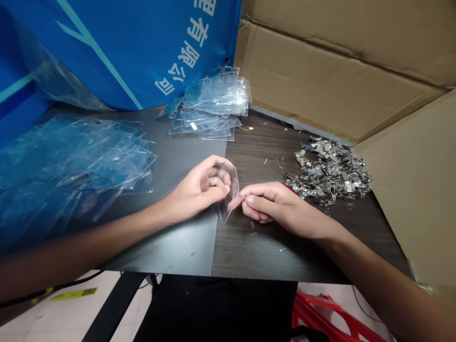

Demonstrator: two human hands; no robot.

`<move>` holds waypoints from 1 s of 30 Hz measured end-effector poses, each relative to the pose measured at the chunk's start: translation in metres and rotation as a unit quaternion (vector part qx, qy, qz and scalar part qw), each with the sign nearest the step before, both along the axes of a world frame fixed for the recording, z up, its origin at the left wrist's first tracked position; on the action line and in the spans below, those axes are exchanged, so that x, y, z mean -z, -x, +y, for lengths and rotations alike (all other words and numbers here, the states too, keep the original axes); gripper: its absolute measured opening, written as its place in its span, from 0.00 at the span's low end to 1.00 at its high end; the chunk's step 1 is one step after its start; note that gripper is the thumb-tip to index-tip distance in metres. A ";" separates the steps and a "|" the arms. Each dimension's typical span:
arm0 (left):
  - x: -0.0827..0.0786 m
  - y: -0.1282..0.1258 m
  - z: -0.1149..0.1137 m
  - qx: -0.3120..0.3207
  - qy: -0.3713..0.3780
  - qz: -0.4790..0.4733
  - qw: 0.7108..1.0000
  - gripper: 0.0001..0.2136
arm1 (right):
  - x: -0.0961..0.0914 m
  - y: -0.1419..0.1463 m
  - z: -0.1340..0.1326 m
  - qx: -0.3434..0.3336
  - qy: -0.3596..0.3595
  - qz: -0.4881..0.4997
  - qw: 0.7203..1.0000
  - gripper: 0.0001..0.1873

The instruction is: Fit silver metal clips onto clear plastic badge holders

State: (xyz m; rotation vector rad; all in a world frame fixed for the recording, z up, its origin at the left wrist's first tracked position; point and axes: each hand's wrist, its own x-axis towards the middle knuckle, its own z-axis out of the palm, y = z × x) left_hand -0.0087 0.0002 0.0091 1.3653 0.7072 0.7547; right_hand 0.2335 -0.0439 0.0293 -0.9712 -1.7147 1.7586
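My left hand (204, 187) is closed on a clear plastic badge holder (233, 183), pinched between thumb and fingers, bent and tilted above the table. Small holes show along its right edge. My right hand (267, 202) meets that edge from the right. Its index fingertip presses against the holder's lower part, the thumb lies along the index finger and the other fingers are curled in. A tiny clear piece shows by the right index finger; whether it is loose or part of the holder I cannot tell.
Clear badge holders lie in a wide spread (96, 156) at left and a stack (213, 104) at the back. A heap of metal clips (331, 171) lies at right. Small plastic scraps (252, 224) dot the dark table (270, 256). Cardboard (320, 71) and a blue sheet (117, 42) border the back.
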 end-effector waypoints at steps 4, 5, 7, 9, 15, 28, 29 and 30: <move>0.002 -0.001 -0.002 0.010 -0.013 0.004 1.000 0.20 | -0.003 0.002 -0.002 -0.022 -0.019 -0.024 0.999 0.19; 0.002 -0.002 -0.002 0.013 -0.013 0.004 1.000 0.20 | -0.003 0.003 -0.003 -0.023 -0.017 -0.031 0.999 0.18; 0.003 -0.003 -0.004 0.018 -0.014 0.005 1.000 0.20 | -0.004 0.005 -0.004 -0.011 -0.003 -0.041 0.999 0.17; 0.003 -0.004 -0.006 0.017 -0.021 0.009 1.000 0.20 | -0.003 0.007 -0.004 0.020 0.011 -0.054 0.998 0.16; 0.005 -0.004 -0.006 -0.046 -0.037 0.006 0.998 0.23 | -0.003 0.007 -0.001 0.037 -0.011 -0.074 0.996 0.19; -0.001 0.002 -0.006 -0.025 0.029 -0.046 0.998 0.30 | -0.009 0.005 -0.008 -0.004 -0.040 -0.044 0.998 0.15; -0.001 0.001 -0.005 -0.023 0.023 -0.044 0.998 0.31 | -0.009 0.006 -0.008 0.003 -0.044 -0.048 0.998 0.14; -0.001 0.001 -0.005 -0.021 0.017 -0.041 0.999 0.31 | -0.009 0.006 -0.009 0.010 -0.050 -0.053 0.997 0.14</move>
